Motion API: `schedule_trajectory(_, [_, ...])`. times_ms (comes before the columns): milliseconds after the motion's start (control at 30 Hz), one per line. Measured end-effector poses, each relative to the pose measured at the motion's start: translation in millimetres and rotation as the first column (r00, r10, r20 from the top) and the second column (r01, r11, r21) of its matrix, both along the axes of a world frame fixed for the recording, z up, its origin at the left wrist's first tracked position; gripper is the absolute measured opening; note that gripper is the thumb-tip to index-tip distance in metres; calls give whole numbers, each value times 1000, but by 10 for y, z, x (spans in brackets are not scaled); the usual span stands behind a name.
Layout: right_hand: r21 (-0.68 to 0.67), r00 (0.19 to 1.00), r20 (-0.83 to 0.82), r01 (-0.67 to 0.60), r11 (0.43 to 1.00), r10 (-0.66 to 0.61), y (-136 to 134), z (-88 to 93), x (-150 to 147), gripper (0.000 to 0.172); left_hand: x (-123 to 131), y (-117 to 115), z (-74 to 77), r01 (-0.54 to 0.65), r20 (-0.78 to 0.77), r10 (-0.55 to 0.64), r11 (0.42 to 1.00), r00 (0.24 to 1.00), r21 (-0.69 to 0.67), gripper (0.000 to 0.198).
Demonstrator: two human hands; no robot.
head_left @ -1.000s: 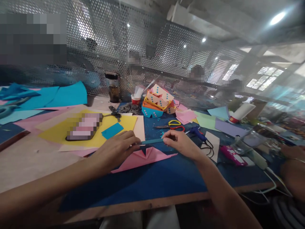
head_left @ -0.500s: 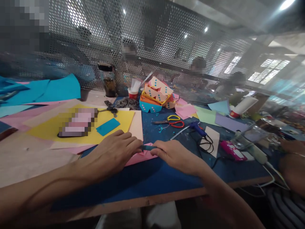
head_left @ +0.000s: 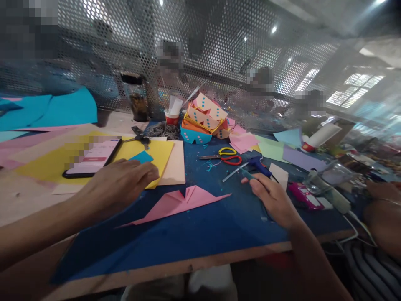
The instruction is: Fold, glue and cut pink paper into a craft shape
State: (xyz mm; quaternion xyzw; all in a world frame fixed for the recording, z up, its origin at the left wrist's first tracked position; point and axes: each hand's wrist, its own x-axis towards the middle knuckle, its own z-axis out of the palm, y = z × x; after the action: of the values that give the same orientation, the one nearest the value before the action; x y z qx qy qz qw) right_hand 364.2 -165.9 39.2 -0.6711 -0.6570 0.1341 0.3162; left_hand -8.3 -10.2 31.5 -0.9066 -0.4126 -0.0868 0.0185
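My right hand is closed around a narrow blue-green strip that pokes out past the thumb toward the glue gun. What the strip is made of is too blurred to tell. Over the edge of the yellow paper, my left hand hangs with loosely bent fingers and nothing visible in them. It partly covers a small blue paper piece. Between my hands, a folded pink paper shape with pointed ends lies on the blue tabletop, touched by neither hand.
Red-and-yellow-handled scissors and a blue glue gun lie beyond. A phone and keys rest at left. Farther back stand a jar, a cup and stacked paper pieces. Another person's arm is at right.
My hands have moved apart. The right one has carried the strip to the right, while the left has let go and shifted left. The pink paper now shows fully.
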Motion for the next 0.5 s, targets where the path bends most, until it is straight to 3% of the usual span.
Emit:
schedule_trajectory(100, [84,997,-71,-5,996,11,-79,-116,-81,42,185,175,-50,36,8,-36,999,999,8,37])
schedule_trajectory(167, [132,991,-124,-26,991,43,-136,-199,-171,31,282,286,-86,37,-22,-36,999,999,23,41])
schedule_trajectory(267, [123,953,-278,-88,989,119,-221,-273,-241,25,328,308,-125,21,-31,-18,995,999,95,50])
schedule_trajectory(367, [139,883,-439,-115,984,165,-239,-306,-273,42,360,15,-157,115,-3,-116,984,993,139,44])
schedule_trajectory(433, [177,865,-484,-47,983,129,-190,-330,-313,25,425,-326,-197,428,102,-451,884,887,191,40])
schedule_trajectory(467, [191,862,-496,-9,982,105,-152,-346,-339,16,469,-508,-227,495,145,-528,843,837,212,40])
schedule_trajectory(500, [200,858,-506,13,980,92,-110,-362,-368,19,516,-679,-264,524,141,-554,827,821,203,42])
